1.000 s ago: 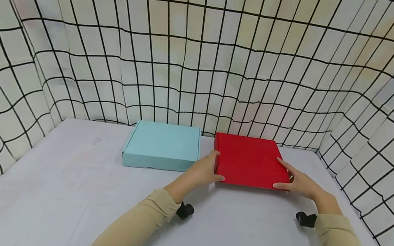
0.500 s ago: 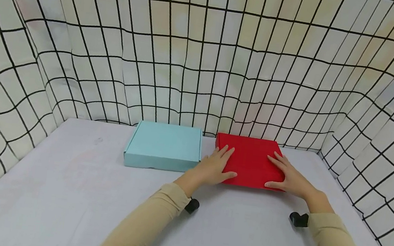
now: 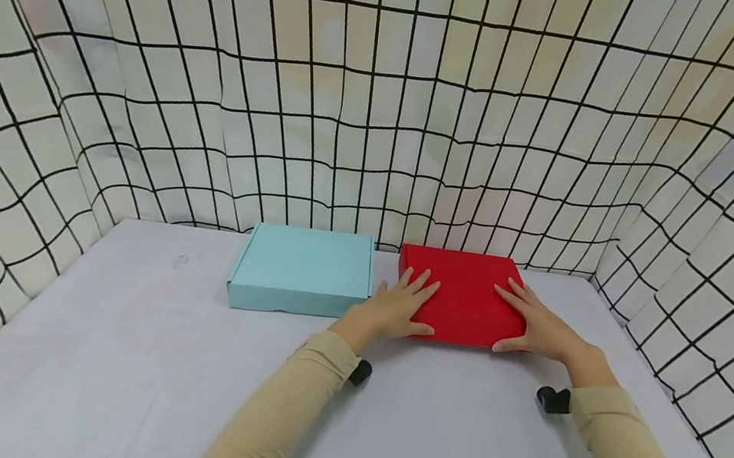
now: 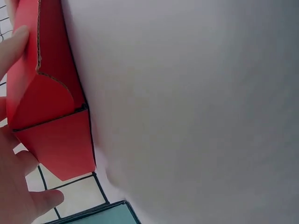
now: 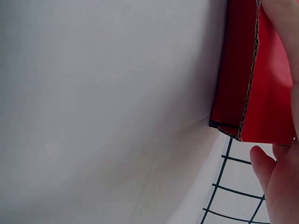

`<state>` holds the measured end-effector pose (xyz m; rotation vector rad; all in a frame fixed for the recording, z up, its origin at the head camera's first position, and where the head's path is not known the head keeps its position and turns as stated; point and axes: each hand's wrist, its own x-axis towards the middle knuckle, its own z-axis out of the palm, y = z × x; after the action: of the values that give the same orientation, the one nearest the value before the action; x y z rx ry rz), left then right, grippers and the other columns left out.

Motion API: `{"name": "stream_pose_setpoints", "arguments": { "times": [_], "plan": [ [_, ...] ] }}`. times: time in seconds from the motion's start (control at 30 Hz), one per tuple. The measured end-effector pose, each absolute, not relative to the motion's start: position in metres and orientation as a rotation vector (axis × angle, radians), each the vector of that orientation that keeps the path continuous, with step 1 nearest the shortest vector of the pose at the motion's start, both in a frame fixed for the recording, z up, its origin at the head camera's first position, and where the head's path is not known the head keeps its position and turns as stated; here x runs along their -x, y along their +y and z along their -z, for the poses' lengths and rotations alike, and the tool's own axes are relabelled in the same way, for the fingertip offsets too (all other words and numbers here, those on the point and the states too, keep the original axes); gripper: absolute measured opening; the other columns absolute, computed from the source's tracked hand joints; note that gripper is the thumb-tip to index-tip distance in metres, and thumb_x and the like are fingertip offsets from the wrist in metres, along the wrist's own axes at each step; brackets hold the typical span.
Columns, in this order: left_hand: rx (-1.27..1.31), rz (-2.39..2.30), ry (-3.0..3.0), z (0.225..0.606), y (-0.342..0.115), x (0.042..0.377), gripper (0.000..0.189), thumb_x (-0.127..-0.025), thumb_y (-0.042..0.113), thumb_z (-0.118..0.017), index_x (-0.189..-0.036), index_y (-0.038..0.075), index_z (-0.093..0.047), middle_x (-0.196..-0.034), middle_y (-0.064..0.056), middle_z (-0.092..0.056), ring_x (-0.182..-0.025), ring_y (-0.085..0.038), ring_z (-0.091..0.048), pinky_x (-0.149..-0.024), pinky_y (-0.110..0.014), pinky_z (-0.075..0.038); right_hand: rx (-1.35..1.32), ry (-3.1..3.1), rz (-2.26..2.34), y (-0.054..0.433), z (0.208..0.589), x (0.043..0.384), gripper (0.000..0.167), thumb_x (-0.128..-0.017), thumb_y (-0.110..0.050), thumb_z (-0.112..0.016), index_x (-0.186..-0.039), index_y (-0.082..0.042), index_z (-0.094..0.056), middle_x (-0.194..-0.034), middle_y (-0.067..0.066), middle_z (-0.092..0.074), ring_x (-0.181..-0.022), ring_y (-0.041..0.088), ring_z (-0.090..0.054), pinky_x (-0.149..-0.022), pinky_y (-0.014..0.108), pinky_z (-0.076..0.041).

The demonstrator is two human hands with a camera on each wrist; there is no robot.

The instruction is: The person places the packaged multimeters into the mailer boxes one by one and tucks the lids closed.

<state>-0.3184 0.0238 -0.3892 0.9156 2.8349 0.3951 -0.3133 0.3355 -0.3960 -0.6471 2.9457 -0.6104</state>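
Note:
A flat red cardboard box (image 3: 465, 304) lies on the white table at the back, right of centre. My left hand (image 3: 391, 312) rests on its left part with the fingers spread across the top, the thumb near the front edge. Over the right part lies my right hand (image 3: 543, 332), likewise with fingers spread. In the left wrist view the lid's raw edge and a side corner of the red box (image 4: 56, 144) show beside the left hand (image 4: 14, 186). The right wrist view has the box's other front corner (image 5: 271, 102), with the right hand (image 5: 285, 186) partly cut off.
A light blue cardboard box (image 3: 303, 263) lies left of the red one, a narrow gap between them. White cloth covers the table (image 3: 114, 350). White walls with a black grid (image 3: 383, 107) enclose the back and both sides. Black wrist cameras (image 3: 553, 400) sit below the sleeves.
Both hands have gone from the red box's side edges inward onto its top, fingers spreading out flat. The red box and the blue box stay about where they were.

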Motion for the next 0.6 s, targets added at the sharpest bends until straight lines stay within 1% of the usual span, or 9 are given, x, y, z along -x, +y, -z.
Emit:
{"name": "stream_pose_setpoints", "arguments": {
  "times": [0.13, 0.33, 0.47, 0.6],
  "plan": [
    [-0.908, -0.369, 2.819, 0.387, 0.023, 0.32, 0.093, -0.095, 0.046, -0.07, -0.166, 0.02, -0.017, -0.172, -0.006, -0.005, -0.157, -0.033, 0.0, -0.119, -0.065, -0.017, 0.644, 2.969, 0.557, 0.332, 0.394, 0.314, 0.109, -0.079, -0.046, -0.087, -0.161, -0.007, -0.028, -0.167, 0.024, -0.014, -0.149, 0.053, -0.011, -0.107, 0.07, -0.035],
    [-0.893, -0.352, 2.783, 0.387, 0.023, 0.323, 0.103, -0.091, 0.044, -0.076, -0.167, 0.021, -0.01, -0.173, -0.003, -0.003, -0.157, -0.032, 0.003, -0.119, -0.065, -0.018, 0.651, 2.983, 0.49, 0.325, 0.389, 0.313, 0.109, -0.078, -0.046, -0.087, -0.161, -0.005, -0.028, -0.164, 0.025, -0.015, -0.145, 0.053, -0.018, -0.104, 0.066, -0.042],
    [-0.879, -0.342, 2.784, 0.386, 0.023, 0.324, 0.104, -0.09, 0.042, -0.077, -0.167, 0.022, -0.01, -0.172, -0.002, -0.003, -0.157, -0.031, 0.003, -0.119, -0.064, -0.02, 0.655, 2.995, 0.446, 0.323, 0.389, 0.314, 0.11, -0.079, -0.047, -0.087, -0.161, -0.005, -0.026, -0.164, 0.026, -0.015, -0.145, 0.052, -0.019, -0.104, 0.065, -0.043],
    [-0.882, -0.371, 2.778, 0.387, 0.023, 0.323, 0.103, -0.091, 0.04, -0.077, -0.167, 0.021, -0.011, -0.172, -0.002, -0.004, -0.156, -0.031, 0.001, -0.118, -0.063, -0.023, 0.62, 3.032, 0.363, 0.321, 0.39, 0.314, 0.111, -0.077, -0.049, -0.087, -0.16, -0.006, -0.029, -0.162, 0.026, -0.02, -0.143, 0.053, -0.023, -0.102, 0.066, -0.044]
  ]
}}
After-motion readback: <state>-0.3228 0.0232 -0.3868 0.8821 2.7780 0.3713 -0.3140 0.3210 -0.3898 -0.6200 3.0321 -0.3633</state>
